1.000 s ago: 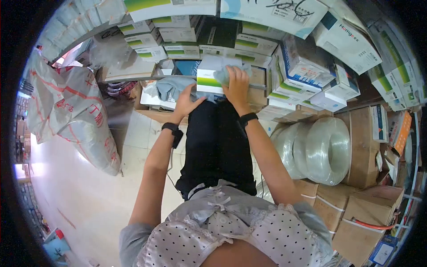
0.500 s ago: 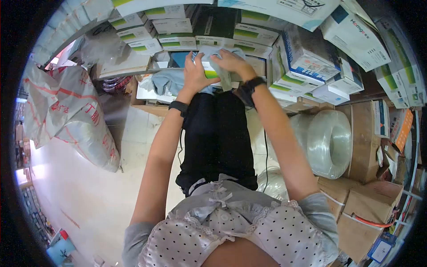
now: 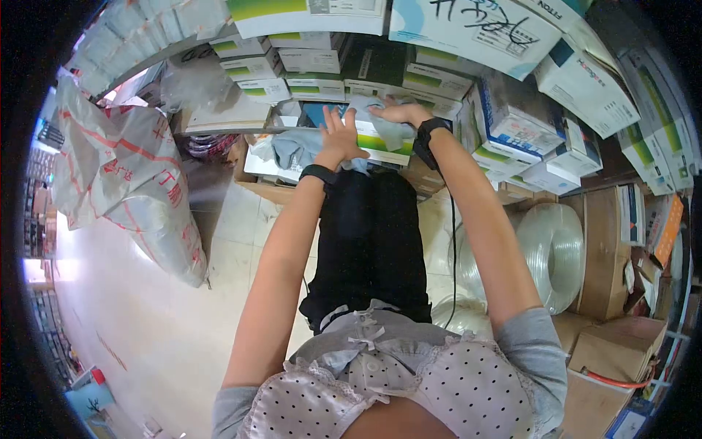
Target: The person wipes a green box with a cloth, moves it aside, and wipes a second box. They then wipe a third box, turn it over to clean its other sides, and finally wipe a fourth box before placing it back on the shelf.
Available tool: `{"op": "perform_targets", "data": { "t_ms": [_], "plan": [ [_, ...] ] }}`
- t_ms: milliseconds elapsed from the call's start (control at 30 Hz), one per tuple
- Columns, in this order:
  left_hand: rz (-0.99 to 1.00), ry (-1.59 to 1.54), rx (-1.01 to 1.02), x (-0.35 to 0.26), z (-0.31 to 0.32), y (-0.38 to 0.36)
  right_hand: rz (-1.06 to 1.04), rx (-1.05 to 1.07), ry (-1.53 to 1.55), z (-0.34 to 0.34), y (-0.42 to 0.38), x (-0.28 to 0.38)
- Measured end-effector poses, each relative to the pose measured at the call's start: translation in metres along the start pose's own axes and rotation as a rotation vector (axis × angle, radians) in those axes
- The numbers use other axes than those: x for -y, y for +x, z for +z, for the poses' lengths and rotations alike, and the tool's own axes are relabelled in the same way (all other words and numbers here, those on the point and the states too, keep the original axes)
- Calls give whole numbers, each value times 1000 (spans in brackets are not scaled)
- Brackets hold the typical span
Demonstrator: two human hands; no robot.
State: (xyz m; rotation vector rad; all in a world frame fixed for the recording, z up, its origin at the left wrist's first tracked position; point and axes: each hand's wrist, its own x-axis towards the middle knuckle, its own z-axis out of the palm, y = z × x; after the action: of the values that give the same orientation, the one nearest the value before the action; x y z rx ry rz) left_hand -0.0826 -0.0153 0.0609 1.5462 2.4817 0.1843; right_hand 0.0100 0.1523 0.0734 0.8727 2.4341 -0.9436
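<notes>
A white box with a green band point(image 3: 386, 143) sits just in front of my knees on the low shelf. My left hand point(image 3: 339, 137) is at its left side, fingers spread and palm toward the shelf. Over the top of the same box, my right hand point(image 3: 401, 112) presses a light grey-blue cloth point(image 3: 391, 130), its fingertips partly hidden in the folds. A second bluish cloth point(image 3: 295, 148) lies crumpled left of my left hand, on a white surface in an open cardboard box point(image 3: 267, 192).
White-and-green boxes point(image 3: 314, 86) are stacked at the back, with more boxes point(image 3: 523, 121) on the right. Coils of clear tubing point(image 3: 552, 256) stand on the floor at right. A large plastic sack point(image 3: 135, 186) is on the left. A black cable point(image 3: 454, 249) hangs beside my right leg.
My right hand has moved with the cloth across the box toward its far side. My left hand's fingers have spread wider, and more of the box's green band shows. The view has shifted slightly.
</notes>
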Motion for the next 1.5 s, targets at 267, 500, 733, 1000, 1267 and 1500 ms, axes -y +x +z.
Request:
{"op": "perform_targets", "data": {
  "t_ms": [267,500,733,1000,1267,1500],
  "plan": [
    [-3,150,43,-1,-1,-19,-193,-17,-151,34,-35,-6],
    [51,123,-125,1,13,-23,-81,38,-91,27,-20,6],
    [-13,253,-63,-4,12,-22,-31,-2,-21,20,17,9],
    [-94,135,73,-6,7,-20,12,-119,-65,26,58,5],
    [-89,195,199,3,15,-12,-20,-208,-187,46,-15,18],
    [-103,214,123,3,23,-16,-108,-237,-186,65,-43,13]
  ]
}}
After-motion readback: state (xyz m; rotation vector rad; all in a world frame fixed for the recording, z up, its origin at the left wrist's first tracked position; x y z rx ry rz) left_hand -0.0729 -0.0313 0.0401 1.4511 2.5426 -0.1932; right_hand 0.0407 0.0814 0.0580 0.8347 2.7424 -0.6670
